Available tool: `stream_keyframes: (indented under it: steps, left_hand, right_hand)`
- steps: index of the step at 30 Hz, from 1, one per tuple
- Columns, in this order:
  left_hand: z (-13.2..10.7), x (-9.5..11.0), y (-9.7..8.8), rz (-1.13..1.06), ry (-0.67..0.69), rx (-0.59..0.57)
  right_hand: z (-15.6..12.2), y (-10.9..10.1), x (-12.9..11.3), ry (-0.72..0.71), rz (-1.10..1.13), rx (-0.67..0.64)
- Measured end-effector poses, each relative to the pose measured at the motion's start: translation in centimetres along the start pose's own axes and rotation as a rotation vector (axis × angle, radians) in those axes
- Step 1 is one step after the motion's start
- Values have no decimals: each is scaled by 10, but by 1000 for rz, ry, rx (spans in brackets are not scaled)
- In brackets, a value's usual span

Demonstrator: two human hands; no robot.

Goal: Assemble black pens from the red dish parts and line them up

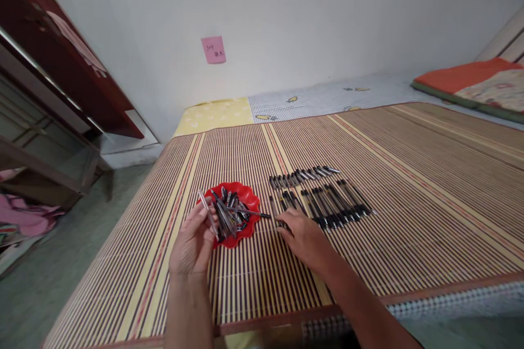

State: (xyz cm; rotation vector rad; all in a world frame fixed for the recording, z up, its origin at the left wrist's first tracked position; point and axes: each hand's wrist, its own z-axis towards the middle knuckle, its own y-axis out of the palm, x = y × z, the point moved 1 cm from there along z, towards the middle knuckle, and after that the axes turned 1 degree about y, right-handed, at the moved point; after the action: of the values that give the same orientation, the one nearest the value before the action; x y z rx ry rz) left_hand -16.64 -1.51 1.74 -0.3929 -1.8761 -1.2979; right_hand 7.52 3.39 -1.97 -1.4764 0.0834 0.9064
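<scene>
My left hand [193, 242] pinches a clear pen barrel [208, 212] upright beside a red scalloped plate [250, 197] heaped with several dark pen parts [231, 212]. My right hand [301, 235] lies palm down on the striped bamboo mat [409, 185], its fingertips closed on a thin dark refill [254, 212] that reaches over the plate's edge. Just beyond the right hand lie a row of black pens [333, 204] and a row of pen caps [303, 175].
The mat covers a bed with a patterned sheet [327, 97] against a white wall bearing a pink note [213, 49]. An orange and floral cushion [478, 83] lies at the far right. A dark wooden cabinet [53, 87] stands left, over a green floor.
</scene>
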Motion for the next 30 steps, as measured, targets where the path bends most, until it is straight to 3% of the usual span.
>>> stream_keyframes:
  steps: [19,26,30]
  left_hand:
    - [2,3,-5,10,12,24]
    - [1,5,-3,4,22,34]
    - [-1,8,-3,-12,33,53]
  right_hand:
    - [3,-4,10,19,45,-23]
    - [3,-7,15,-5,33,38]
    - [1,-20,22,10,92,115]
